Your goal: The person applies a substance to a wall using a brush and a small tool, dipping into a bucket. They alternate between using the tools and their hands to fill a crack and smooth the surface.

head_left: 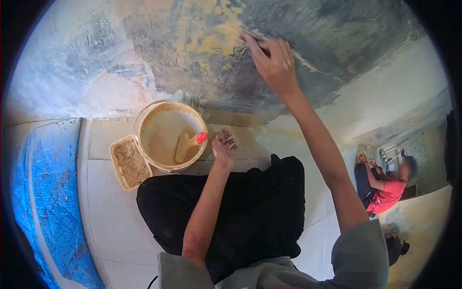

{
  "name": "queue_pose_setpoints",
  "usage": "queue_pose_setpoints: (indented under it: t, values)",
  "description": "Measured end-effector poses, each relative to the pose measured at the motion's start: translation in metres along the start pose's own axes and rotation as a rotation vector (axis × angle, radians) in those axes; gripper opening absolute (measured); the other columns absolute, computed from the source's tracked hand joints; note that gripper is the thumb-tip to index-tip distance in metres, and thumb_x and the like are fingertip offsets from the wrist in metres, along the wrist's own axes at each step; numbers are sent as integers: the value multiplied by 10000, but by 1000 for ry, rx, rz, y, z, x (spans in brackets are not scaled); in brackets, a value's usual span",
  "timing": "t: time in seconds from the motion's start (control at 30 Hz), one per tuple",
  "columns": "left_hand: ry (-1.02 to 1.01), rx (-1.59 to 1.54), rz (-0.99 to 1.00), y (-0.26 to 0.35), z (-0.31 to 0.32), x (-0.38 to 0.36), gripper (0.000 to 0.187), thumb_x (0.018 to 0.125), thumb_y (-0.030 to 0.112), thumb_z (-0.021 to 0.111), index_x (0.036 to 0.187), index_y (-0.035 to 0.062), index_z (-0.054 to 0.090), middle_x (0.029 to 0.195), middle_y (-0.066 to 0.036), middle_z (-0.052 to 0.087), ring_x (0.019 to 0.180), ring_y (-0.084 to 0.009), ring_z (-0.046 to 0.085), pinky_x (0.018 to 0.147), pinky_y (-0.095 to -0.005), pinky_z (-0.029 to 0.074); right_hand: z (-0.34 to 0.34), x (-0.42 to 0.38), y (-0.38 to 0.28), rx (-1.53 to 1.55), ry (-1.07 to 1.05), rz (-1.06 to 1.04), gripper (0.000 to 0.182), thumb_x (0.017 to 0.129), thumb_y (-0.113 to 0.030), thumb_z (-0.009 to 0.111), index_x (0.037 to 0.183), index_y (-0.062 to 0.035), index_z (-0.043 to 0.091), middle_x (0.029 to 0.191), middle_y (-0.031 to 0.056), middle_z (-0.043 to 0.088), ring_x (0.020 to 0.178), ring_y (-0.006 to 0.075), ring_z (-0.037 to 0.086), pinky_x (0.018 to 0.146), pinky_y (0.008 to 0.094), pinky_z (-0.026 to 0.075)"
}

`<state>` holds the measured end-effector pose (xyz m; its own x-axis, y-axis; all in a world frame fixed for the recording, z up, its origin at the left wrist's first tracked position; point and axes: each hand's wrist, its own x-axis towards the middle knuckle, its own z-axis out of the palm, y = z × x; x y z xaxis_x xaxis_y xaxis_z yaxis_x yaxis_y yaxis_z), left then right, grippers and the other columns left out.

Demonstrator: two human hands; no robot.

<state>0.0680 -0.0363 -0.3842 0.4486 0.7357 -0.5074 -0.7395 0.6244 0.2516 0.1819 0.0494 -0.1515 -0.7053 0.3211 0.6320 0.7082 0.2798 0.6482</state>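
My right hand (275, 65) is raised to the stained wall (202, 33), its fingers closed on a thin flat tool (308, 64) seen nearly edge-on against the surface; its exact kind does not show. Beside the bucket, above my knees, my left hand (224, 144) hangs with fingers loosely bent and apart, holding nothing. The round bucket (138, 130) contains pale liquid. A brush (185, 148) with a red-tipped handle leans inside it. Against the bucket's left side sits a shallow rectangular tray (116, 161) of brownish, lumpy paste.
A blue plastic sheet (53, 192) lies on the left over pale floor tiles (115, 231). My black-clad legs (250, 202) are folded below my hands. Far right, a person in a red top (387, 195) sits by another wall, and a dark-clad person (394, 248) is lower down.
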Motion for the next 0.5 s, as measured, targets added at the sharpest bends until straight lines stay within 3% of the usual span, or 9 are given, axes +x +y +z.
queue_pose_setpoints:
  t: [0.1, 0.2, 0.3, 0.5]
  values:
    - [36, -17, 62, 2, -2, 1, 289, 842, 251, 417, 1064, 82, 490, 920, -42, 499, 775, -188, 464, 704, -358, 400, 4, -13, 2, -52, 46, -14, 389, 709, -2, 671, 1087, -92, 647, 757, 22, 481, 653, 176, 485, 606, 306, 409]
    - [21, 38, 94, 1, 2, 4, 284, 852, 257, 409, 1059, 81, 491, 912, -41, 499, 775, -186, 465, 701, -357, 395, 2, 0, 4, -23, 19, -36, 398, 735, -21, 617, 1125, -95, 629, 758, 22, 471, 706, 177, 490, 643, 296, 415]
    - [-15, 10, 12, -2, -2, 1, 278, 857, 264, 407, 1052, 83, 492, 907, -39, 499, 774, -184, 465, 702, -355, 392, 1, -1, 5, 36, 1, -29, 392, 748, -23, 620, 1132, -101, 627, 758, 18, 473, 695, 168, 486, 635, 292, 406]
    - [52, 0, 54, -4, 2, 1, 251, 832, 254, 443, 1015, 95, 507, 897, -33, 501, 768, -187, 465, 704, -353, 390, 4, -5, 3, -26, 71, 0, 408, 712, -22, 673, 1100, -147, 651, 739, 7, 467, 647, 161, 472, 591, 298, 387]
